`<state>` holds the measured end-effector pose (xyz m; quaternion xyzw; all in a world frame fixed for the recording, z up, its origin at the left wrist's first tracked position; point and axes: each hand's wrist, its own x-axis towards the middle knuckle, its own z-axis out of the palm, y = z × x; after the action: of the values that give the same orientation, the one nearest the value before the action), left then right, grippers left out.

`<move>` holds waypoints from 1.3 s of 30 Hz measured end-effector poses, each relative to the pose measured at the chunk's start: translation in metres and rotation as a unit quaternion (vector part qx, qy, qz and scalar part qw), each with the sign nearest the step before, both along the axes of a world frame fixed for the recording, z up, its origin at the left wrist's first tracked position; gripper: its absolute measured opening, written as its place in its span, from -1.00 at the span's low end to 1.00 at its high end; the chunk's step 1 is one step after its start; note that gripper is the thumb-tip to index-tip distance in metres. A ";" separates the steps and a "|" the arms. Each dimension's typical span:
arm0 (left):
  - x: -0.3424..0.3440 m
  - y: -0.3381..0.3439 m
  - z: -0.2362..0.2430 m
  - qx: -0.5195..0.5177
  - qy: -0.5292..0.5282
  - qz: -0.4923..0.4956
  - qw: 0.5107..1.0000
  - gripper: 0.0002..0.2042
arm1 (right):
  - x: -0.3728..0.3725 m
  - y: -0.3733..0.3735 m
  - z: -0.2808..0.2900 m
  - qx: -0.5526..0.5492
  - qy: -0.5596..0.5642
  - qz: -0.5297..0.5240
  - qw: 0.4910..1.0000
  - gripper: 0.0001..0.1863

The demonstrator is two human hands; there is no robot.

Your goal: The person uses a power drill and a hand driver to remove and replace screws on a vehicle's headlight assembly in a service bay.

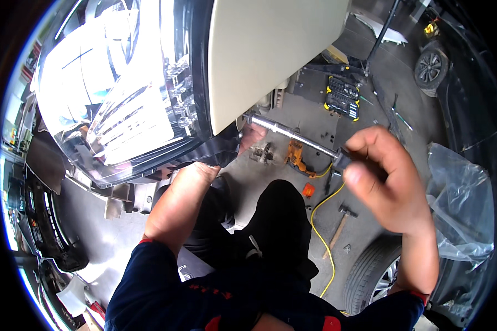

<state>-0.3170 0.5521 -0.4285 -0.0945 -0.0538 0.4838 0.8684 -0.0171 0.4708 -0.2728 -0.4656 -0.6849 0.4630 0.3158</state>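
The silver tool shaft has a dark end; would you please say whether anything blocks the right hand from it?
Nothing visible does: the right hand is at the dark end of the silver tool shaft, its grip unclear.

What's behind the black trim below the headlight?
Part of the left hand shows past the trim, beside the silver bar. The rest is covered, so its grip and anything deeper can't be seen.
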 end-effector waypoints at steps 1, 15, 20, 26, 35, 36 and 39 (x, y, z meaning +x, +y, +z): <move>0.000 0.001 -0.002 -0.015 -0.023 -0.012 1.000 -0.65 | 0.003 -0.001 -0.002 0.067 -0.019 0.014 0.997 -0.82; 0.017 -0.001 0.024 0.065 0.160 0.064 0.983 -0.76 | 0.014 0.020 0.017 -0.242 0.040 -0.035 0.969 -0.68; 0.012 0.003 0.014 0.172 0.145 0.065 0.972 -0.80 | 0.023 0.008 -0.021 0.188 -0.006 0.035 0.982 -0.56; 0.013 0.000 0.010 0.190 0.126 0.051 0.972 -0.78 | 0.016 -0.007 0.000 -0.001 0.025 -0.094 0.995 -0.77; 0.010 0.001 0.009 0.098 0.096 0.046 0.989 -0.77 | 0.023 0.007 -0.023 0.526 -0.197 0.001 0.827 -0.75; 0.010 0.002 0.008 0.100 0.091 0.049 0.990 -0.77 | 0.024 0.007 -0.020 0.529 -0.197 0.000 0.825 -0.74; 0.008 0.000 0.006 0.116 0.054 0.048 0.991 -0.77 | 0.021 0.003 -0.003 0.156 -0.087 -0.046 0.983 -0.63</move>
<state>-0.3095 0.5524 -0.4228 0.0356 -0.0668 0.5197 0.8510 0.0037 0.4735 -0.2762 -0.4800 -0.7514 0.2933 0.3449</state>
